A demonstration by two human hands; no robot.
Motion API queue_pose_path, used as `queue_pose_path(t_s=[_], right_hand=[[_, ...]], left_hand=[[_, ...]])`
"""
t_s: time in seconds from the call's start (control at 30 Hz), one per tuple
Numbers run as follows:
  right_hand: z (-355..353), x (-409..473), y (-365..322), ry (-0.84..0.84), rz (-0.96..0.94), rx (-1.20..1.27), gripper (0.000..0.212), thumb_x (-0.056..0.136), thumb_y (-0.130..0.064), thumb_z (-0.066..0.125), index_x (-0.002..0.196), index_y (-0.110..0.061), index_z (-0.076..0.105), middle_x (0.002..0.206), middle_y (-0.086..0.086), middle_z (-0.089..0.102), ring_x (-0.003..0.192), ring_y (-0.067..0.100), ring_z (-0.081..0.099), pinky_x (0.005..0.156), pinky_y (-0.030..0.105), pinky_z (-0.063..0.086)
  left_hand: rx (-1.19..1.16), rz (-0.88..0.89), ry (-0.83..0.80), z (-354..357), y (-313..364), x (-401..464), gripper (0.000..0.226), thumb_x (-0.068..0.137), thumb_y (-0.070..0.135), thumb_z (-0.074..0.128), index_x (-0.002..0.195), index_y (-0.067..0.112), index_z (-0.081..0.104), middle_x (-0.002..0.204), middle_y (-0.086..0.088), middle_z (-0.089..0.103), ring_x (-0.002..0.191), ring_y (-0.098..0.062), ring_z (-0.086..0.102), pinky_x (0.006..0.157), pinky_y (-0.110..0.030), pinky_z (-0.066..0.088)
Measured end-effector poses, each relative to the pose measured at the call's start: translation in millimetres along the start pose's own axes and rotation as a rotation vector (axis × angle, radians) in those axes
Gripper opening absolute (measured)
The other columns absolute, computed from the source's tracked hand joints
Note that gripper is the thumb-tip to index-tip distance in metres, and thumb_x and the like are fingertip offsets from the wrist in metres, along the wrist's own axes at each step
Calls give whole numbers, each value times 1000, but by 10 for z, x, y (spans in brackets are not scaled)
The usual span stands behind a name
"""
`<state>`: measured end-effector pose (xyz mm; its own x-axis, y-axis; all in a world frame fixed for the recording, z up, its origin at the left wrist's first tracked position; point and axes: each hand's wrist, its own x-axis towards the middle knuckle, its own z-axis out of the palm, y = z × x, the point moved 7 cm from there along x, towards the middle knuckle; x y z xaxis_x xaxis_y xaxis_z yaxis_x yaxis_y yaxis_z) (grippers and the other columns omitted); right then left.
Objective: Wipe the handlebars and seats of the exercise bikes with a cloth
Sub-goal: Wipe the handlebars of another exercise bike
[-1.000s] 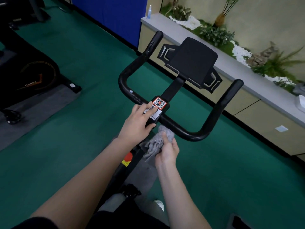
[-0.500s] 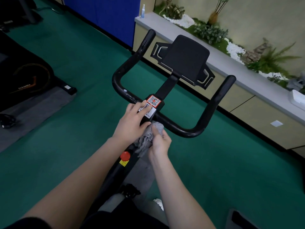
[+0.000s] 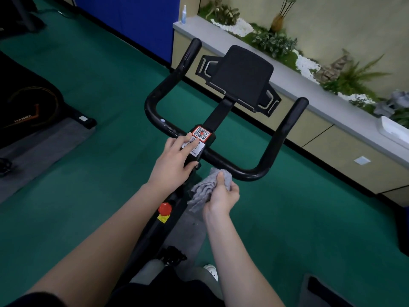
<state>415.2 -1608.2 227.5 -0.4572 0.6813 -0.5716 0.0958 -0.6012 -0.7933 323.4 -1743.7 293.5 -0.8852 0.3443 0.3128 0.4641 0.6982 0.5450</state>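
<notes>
Black handlebars, grey cloth, green floor, red knob, red-bordered, seemingly QR-patterned sticker

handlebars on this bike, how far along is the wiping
Nothing visibly shows a finished part. In hand: the right hand clutches the grey cloth just below the handlebars, near the centre bar, while the left hand steadies the middle clamp by the QR sticker. Left: both upright ends, this bike's seat, which is out of view, and the other bike at left.
</notes>
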Motion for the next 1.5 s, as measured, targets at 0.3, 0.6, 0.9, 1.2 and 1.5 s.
queue_pose_path(t_s=[0.3,0.6,0.9,1.2,1.5], right_hand=[[-493,204,-213,166,-124,-15,19,90,-15,65,90,-12,47,97,11,65,89,26,69,74,33,59],[-409,189,-269,168,-243,-134,19,92,-17,62,83,-22,46,94,5,61,85,20,63,81,34,54],[-510,333,-582,270,-366,-133,9,94,-19,59,96,-15,50,96,2,61,86,18,62,78,31,51],[-554,348,-703,259,-520,-289,11,90,-19,65,97,-15,57,109,14,60,99,26,61,95,45,49],[-461,252,-919,191,-742,-473,25,88,-19,68,110,-7,67,117,-1,55,113,19,54,100,30,41]], left_hand=[[-9,22,9,-6,23,3,55,81,22,72,132,12,53,132,-5,50,113,-28,42,72,-47,56],[1,39,20,-8,27,4,55,81,19,73,132,10,54,129,-8,51,111,-27,39,73,-49,55],[21,19,37,-3,86,-7,54,81,14,71,132,6,52,132,-13,48,119,-30,37,82,-50,53],[66,124,-9,270,446,154,66,80,40,71,135,11,49,144,-9,40,138,-28,25,111,-49,21],[88,140,5,394,386,219,52,76,53,68,109,13,64,135,-4,49,135,-23,28,109,-47,24]])
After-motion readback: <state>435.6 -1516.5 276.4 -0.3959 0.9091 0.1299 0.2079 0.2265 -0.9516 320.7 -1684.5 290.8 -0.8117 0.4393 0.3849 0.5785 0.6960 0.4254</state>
